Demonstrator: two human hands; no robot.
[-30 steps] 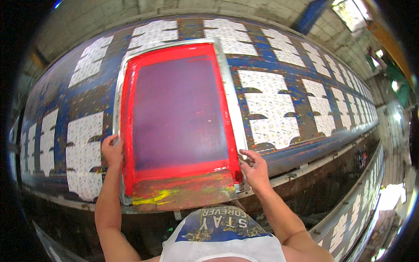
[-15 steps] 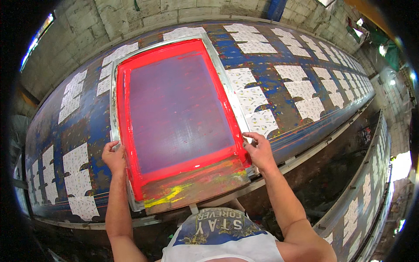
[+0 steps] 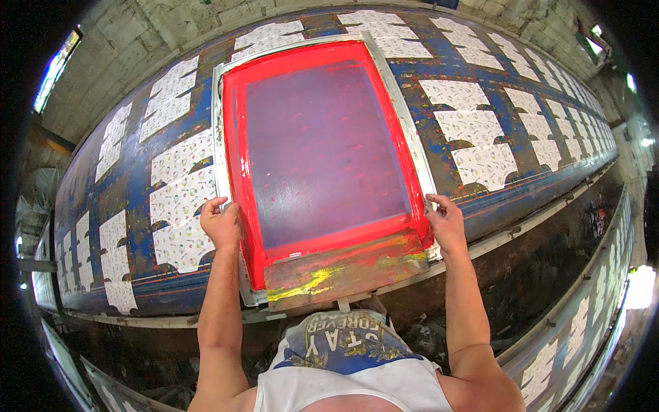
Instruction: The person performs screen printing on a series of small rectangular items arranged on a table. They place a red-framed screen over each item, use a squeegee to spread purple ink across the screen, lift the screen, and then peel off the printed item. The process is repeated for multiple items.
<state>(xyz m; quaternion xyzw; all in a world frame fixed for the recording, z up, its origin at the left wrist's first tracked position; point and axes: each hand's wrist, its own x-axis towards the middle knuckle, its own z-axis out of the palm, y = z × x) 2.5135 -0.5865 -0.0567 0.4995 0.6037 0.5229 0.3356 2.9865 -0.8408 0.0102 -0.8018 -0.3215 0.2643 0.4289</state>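
A large screen-printing frame (image 3: pixel 408 137) lies over the long printing table before me, its pale rails edged inside with wet-looking red ink. Its mesh (image 3: pixel 322 158) is a hazy purple with small red flecks. My left hand (image 3: pixel 223 223) is closed on the left rail near the close end, thumb toward the inside. On the opposite rail, at about the same height, my right hand (image 3: pixel 447 223) grips with curled fingers. Across the near end sits a flat board (image 3: pixel 350 269) smeared with yellow, red and brown. What lies under the screen is hidden.
White printed fabric pieces (image 3: pixel 182 237) lie in rows on the paint-stained blue and brown table (image 3: pixel 412 89). A rail (image 3: pixel 518 230) runs along its near edge. A second table with fabric pieces (image 3: pixel 542 371) stands at lower right. Beyond the far side rises a block wall (image 3: pixel 151 41).
Both hands have shifted the frame rightward along the table relative to the fabric pieces. More printed pieces now show on its left. The grip on both rails is unchanged.
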